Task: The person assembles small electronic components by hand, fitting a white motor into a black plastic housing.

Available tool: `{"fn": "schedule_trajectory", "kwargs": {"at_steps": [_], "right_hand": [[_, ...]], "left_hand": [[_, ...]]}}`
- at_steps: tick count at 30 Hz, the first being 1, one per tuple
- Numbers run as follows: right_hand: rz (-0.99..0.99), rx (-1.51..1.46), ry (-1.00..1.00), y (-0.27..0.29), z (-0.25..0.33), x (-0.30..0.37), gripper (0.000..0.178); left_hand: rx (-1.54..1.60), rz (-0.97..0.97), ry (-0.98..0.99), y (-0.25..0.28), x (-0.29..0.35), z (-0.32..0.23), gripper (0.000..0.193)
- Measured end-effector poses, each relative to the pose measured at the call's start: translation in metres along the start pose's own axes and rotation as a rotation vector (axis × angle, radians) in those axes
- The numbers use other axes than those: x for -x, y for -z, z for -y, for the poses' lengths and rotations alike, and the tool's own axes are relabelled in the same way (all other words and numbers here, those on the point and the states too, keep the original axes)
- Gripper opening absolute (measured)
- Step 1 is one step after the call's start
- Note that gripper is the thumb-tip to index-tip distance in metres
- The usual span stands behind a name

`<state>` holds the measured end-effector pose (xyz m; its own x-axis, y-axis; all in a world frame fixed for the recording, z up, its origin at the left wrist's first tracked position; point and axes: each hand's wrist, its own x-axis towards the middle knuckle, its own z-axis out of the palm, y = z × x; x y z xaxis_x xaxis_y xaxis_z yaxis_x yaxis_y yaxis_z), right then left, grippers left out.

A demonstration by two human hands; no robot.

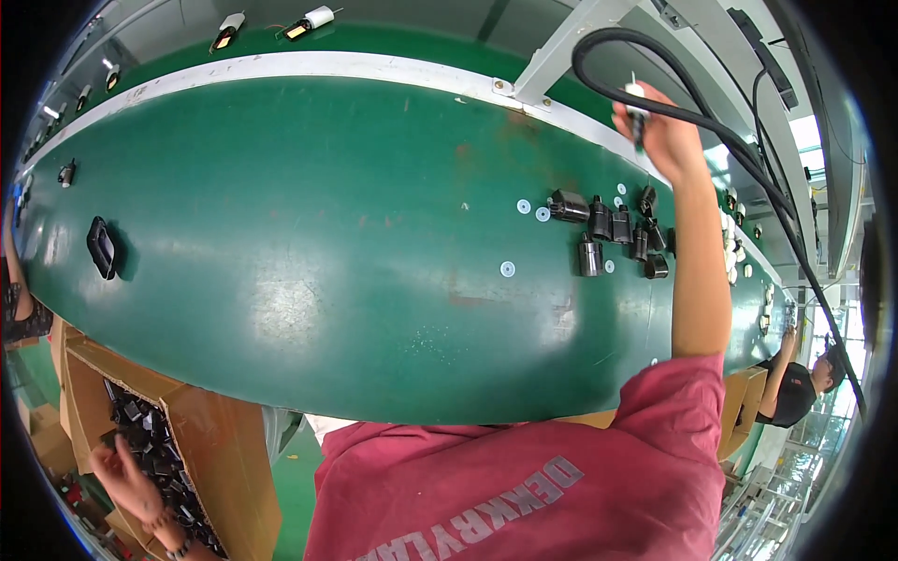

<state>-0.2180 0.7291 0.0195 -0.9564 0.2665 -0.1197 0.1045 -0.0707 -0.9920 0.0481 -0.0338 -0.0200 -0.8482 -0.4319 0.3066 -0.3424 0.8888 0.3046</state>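
My right hand (669, 136) is raised beyond the far right edge of the table, its fingers closed on a small motor-like part with a white cap (635, 91), a dark lower end and a thin pin on top. At the lower left, my left hand (128, 481) hovers over a cardboard box (224, 458) heaped with small black plastic parts (154, 430). Its fingers are stretched apart, and nothing shows between them. Below my right hand, several black plastic housings (591, 254) stand and lie on the green table (355, 234), with translucent washers (524, 207) scattered around them.
A black oval part (102, 248) and a small dark part (66, 174) lie at the table's left. A thick black cable (711, 122) loops over my right arm. More white-capped parts (318, 17) lie beyond the white rail (309, 64). Co-workers sit at both ends.
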Motion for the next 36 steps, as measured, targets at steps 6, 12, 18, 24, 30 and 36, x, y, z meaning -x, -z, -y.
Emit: {"fn": "schedule_trajectory", "kwargs": {"at_steps": [6, 12, 18, 24, 30, 36], "right_hand": [[0.228, -0.109, -0.153, -0.026, -0.003, 0.132, 0.041], [0.361, -0.011, -0.143, -0.063, -0.038, 0.182, 0.05], [0.394, -0.084, -0.038, -0.073, -0.041, 0.189, 0.036], [0.434, 0.115, 0.074, -0.075, -0.03, 0.203, 0.038], [0.303, 0.089, 0.2, -0.092, -0.034, 0.216, 0.035], [0.315, 0.357, 0.446, -0.093, -0.031, 0.208, 0.024]], "left_hand": [[0.519, -0.232, -0.213, 0.019, 0.005, -0.156, 0.039], [0.663, 0.253, -0.786, -0.051, -0.006, -0.308, 0.05], [1.206, 0.584, -0.775, -0.113, 0.012, -0.374, 0.062], [1.357, 0.632, -0.972, -0.142, 0.017, -0.39, 0.052], [1.446, 0.772, -0.929, -0.146, 0.017, -0.402, 0.051], [1.278, 0.943, -0.896, -0.145, 0.016, -0.413, 0.051]]}}
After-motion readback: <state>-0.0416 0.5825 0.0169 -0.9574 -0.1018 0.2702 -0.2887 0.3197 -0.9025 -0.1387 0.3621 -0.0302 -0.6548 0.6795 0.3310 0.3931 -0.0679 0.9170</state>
